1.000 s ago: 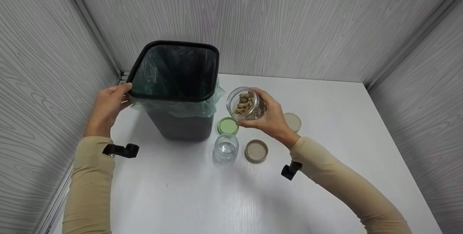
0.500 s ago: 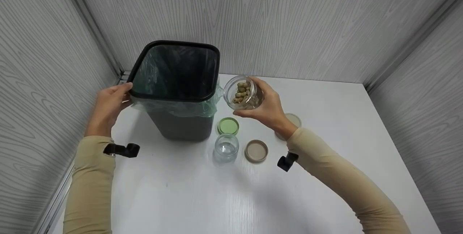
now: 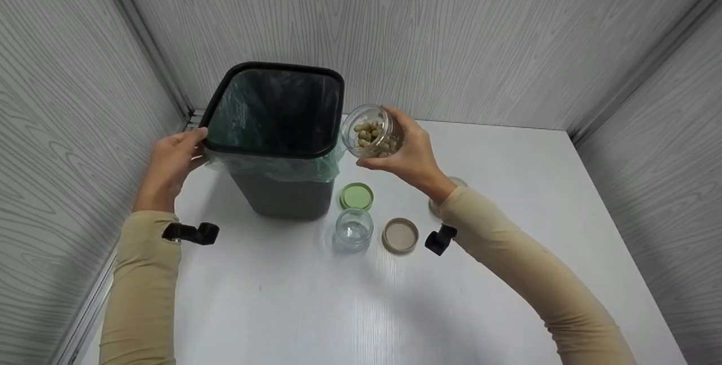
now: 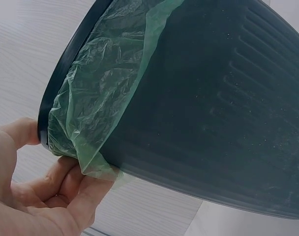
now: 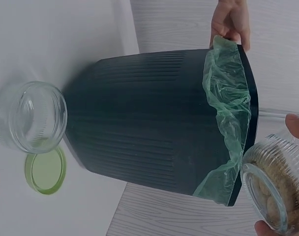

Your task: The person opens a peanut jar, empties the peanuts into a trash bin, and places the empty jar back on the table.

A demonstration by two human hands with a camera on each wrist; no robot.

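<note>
A dark grey waste bin [image 3: 282, 184] with a black rim and a green liner stands at the back left of the white table [image 3: 293, 297]. My left hand [image 3: 172, 159] grips its left rim, thumb on top [image 4: 21, 132], fingers under the liner. My right hand [image 3: 409, 156] holds an open glass jar of peanuts [image 3: 369, 131], tilted on its side with the mouth toward the bin's right rim. In the right wrist view the jar [image 5: 275, 191] hangs just beside the bin's rim [image 5: 250, 123].
On the table in front of the bin lie a green lid [image 3: 356, 196], an empty glass jar [image 3: 353, 229] and a tan lid [image 3: 400, 235]. Another lid [image 3: 437, 198] is partly hidden by my right forearm. Grey wood-grain walls enclose the table on three sides.
My right hand has lifted the peanut jar up and to the left, from above the green lid to beside the bin's right rim. The left hand has stayed on the rim.
</note>
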